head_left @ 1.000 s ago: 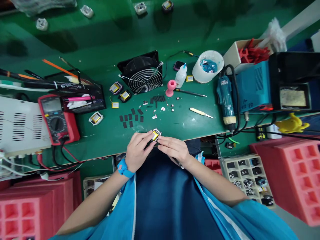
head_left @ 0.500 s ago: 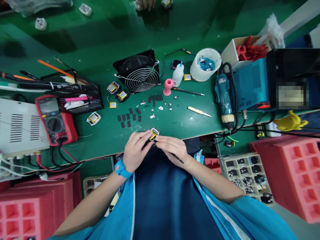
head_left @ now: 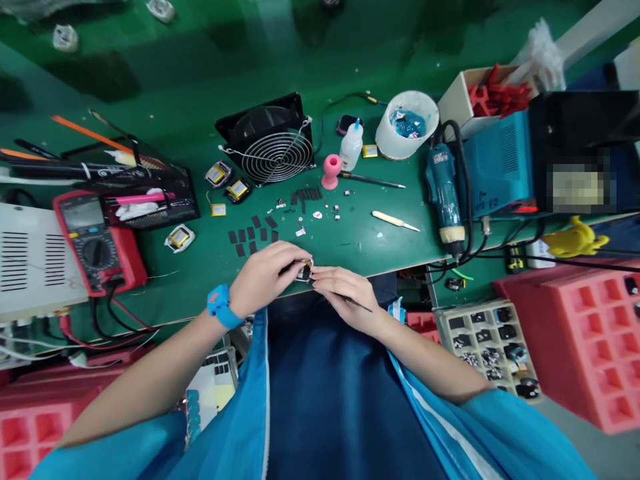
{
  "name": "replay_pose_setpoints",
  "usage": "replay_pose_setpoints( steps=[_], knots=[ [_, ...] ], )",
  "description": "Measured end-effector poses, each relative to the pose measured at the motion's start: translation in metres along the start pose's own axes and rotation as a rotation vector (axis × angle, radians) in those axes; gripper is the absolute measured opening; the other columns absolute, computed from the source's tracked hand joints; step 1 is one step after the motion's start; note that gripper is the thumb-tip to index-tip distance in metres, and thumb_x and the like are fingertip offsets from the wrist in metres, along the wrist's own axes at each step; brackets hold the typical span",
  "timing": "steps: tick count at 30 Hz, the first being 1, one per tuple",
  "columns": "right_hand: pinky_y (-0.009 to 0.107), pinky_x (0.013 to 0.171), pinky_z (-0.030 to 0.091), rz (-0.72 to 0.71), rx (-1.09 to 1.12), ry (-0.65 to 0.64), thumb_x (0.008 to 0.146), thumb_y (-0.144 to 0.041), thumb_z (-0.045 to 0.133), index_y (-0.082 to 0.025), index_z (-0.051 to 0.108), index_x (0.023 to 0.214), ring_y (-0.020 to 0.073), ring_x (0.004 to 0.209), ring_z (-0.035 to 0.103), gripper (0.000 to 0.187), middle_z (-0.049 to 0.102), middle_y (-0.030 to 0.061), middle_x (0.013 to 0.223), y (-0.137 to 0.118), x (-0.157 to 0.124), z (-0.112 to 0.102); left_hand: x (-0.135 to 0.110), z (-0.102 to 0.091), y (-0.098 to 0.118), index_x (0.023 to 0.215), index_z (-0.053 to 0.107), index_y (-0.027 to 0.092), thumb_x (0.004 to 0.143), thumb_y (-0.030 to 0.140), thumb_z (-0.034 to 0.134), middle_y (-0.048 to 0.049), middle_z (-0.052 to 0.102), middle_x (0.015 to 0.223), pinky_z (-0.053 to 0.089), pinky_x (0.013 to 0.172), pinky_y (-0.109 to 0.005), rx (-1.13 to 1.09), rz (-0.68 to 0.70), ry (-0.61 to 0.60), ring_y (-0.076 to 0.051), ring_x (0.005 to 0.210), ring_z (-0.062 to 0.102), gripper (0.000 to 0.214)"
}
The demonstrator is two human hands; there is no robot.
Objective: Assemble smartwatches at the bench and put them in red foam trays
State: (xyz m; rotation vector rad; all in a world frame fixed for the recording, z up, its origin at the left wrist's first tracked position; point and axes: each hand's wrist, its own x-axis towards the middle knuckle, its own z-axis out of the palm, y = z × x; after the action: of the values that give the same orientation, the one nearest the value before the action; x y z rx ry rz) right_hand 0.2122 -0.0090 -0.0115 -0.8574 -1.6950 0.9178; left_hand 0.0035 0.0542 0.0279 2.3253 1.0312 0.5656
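At the near edge of the green bench (head_left: 210,267) both my hands meet over a small watch-like module (head_left: 305,271) with a yellow battery inside. My left hand (head_left: 267,275), with a blue band at the wrist, curls its fingers over the module and covers most of it. My right hand (head_left: 345,293) pinches its right side and also carries a thin dark tool (head_left: 361,306) that sticks out toward the wrist. Just beyond lie several black pads (head_left: 253,235) and tiny loose parts (head_left: 320,213).
A black fan (head_left: 273,143), pink stand (head_left: 331,171), glue bottle (head_left: 351,143), white tub (head_left: 406,123), electric screwdriver (head_left: 443,193) and blue power unit (head_left: 505,163) stand behind. A red multimeter (head_left: 93,240) and tool tray (head_left: 145,193) are left; red foam trays (head_left: 590,333) and a parts tray (head_left: 487,347) right.
My left hand has slid right and closed over the module, hiding most of its yellow battery. The view has shifted slightly, so the bench items sit a little further left.
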Motion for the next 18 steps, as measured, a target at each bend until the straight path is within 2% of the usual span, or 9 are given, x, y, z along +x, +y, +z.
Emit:
replay_pose_setpoints(
  steps=[3,7,10,12,14,16,18],
  knots=[
    [0.041,0.094,0.064,0.100,0.040,0.022,0.099,-0.014,0.061,-0.020,0.074,0.106,0.0237,0.109,0.075,0.016,0.079,0.0099,0.102,-0.005,0.005,-0.008,0.006,-0.006,-0.001,0.113,0.068,0.018,0.101,0.023,0.054,-0.0036,0.073,0.094,0.055,0.074,-0.028,-0.030,-0.117,-0.027,-0.015,0.082,0.069,0.019],
    [0.040,0.090,0.064,0.185,0.048,0.043,0.097,-0.012,0.063,-0.020,0.075,0.102,0.0231,0.102,0.076,0.015,0.079,0.0103,0.101,-0.009,0.011,-0.019,-0.004,-0.009,-0.002,0.107,0.071,0.019,0.099,0.024,0.054,-0.0020,0.068,0.087,0.053,0.064,-0.024,-0.098,-0.212,-0.026,-0.013,0.072,0.064,0.020],
    [0.039,0.087,0.065,0.205,0.040,0.044,0.097,-0.012,0.063,-0.021,0.075,0.100,0.0227,0.099,0.077,0.015,0.079,0.0094,0.099,-0.010,0.013,-0.021,-0.016,-0.007,-0.001,0.108,0.071,0.019,0.099,0.026,0.054,-0.0035,0.068,0.095,0.055,0.062,-0.024,-0.153,-0.277,0.013,-0.012,0.071,0.063,0.021],
    [0.040,0.088,0.065,0.184,0.032,0.022,0.097,-0.011,0.063,-0.021,0.075,0.101,0.0230,0.100,0.077,0.015,0.079,0.0100,0.101,-0.010,0.014,-0.020,-0.023,-0.006,0.000,0.114,0.070,0.020,0.098,0.025,0.056,-0.0066,0.068,0.110,0.059,0.072,-0.027,-0.141,-0.244,0.024,-0.015,0.083,0.067,0.021],
    [0.041,0.090,0.065,0.139,0.018,-0.015,0.097,-0.010,0.063,-0.021,0.074,0.106,0.0238,0.104,0.076,0.018,0.078,0.0116,0.106,-0.009,0.014,-0.016,-0.028,-0.005,-0.001,0.120,0.067,0.021,0.097,0.023,0.059,-0.0095,0.067,0.123,0.061,0.089,-0.036,-0.069,-0.124,0.009,-0.021,0.104,0.067,0.024],
    [0.043,0.093,0.064,0.075,-0.015,-0.055,0.097,-0.008,0.062,-0.020,0.073,0.111,0.0247,0.108,0.075,0.022,0.077,0.0130,0.109,-0.008,0.013,-0.013,-0.031,-0.003,-0.004,0.123,0.066,0.021,0.098,0.020,0.061,-0.0102,0.069,0.124,0.058,0.099,-0.042,0.016,0.007,0.002,-0.025,0.116,0.064,0.026],
    [0.044,0.094,0.064,0.002,-0.057,-0.085,0.096,-0.006,0.062,-0.019,0.072,0.115,0.0257,0.111,0.074,0.025,0.078,0.0140,0.110,-0.006,0.011,-0.009,-0.034,0.000,-0.007,0.122,0.066,0.021,0.099,0.020,0.059,-0.0090,0.072,0.118,0.058,0.096,-0.041,0.066,0.080,0.007,-0.024,0.111,0.066,0.024]
  ],
)
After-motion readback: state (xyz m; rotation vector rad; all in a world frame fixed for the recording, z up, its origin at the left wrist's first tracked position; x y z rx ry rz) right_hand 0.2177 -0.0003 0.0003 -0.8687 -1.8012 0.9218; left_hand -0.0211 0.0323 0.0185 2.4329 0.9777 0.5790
